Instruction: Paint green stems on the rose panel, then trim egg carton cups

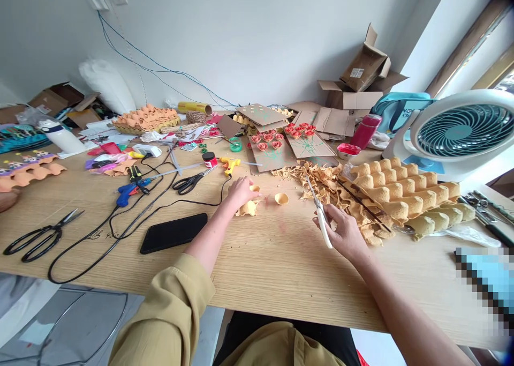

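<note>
My left hand point(240, 192) rests on the wooden table point(257, 259), fingers closed around a small tan egg-carton cup piece point(254, 188); more cut tan pieces point(247, 209) lie just under it. A loose tan cup point(281, 198) sits to its right. My right hand point(341, 232) grips white-handled scissors point(319, 210), blades pointing up and away toward a heap of tan carton scraps point(333, 186). Beyond the scraps lies a yellow egg tray point(409, 192).
A black phone point(173, 232), black scissors point(38, 240), another pair point(190, 183), a blue glue gun point(126, 193) with cables and a yellow glue gun point(229, 165) lie left. Red paper roses on cardboard point(273, 143), a red paint pot point(348, 151) and a fan point(461, 133) stand behind.
</note>
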Motion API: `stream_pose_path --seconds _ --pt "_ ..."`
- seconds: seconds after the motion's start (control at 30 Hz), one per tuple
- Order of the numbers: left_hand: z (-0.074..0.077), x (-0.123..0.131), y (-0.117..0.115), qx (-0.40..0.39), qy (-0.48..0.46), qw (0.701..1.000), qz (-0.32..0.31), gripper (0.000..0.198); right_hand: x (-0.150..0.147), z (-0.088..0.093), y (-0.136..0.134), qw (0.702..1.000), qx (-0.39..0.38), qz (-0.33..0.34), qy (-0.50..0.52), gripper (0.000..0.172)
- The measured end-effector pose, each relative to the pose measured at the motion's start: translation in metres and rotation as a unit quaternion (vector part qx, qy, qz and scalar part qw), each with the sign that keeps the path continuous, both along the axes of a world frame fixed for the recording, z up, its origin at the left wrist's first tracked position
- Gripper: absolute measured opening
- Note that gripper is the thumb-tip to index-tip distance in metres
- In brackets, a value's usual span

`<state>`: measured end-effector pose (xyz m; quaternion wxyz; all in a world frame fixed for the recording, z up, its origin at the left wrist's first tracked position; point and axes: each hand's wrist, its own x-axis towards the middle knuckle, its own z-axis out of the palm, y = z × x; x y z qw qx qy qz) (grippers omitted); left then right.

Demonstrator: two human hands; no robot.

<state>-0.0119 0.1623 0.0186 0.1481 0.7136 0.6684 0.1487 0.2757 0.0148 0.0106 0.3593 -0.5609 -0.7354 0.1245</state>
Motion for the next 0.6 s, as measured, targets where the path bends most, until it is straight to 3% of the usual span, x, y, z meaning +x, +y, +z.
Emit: stream_pose_path --seconds 0.1,0.27,0.4,0.6 --pt "-0.004 -0.004 0.003 -0.011 -0.027 0.999 -0.027 0.045 0.000 0.000 0.000 1.000 -0.001 0.000 0.001 0.029" --pt "-0.003 -0.012 0.005 -0.034 -0.070 0.994 -0.078 0.059 -0.001 0.002 -0.001 1.000 0.004 0.005 0.001 0.029" --pt "-0.006 -0.013 0.006 -0.031 -0.083 0.994 -0.057 0.063 -0.001 0.001 0.000 1.000 0.008 0.002 0.006 0.030" --pt "-0.012 -0.011 0.008 -0.026 -0.110 0.993 -0.046 0.045 0.000 -0.001 0.001 1.000 0.012 0.004 -0.001 0.028"
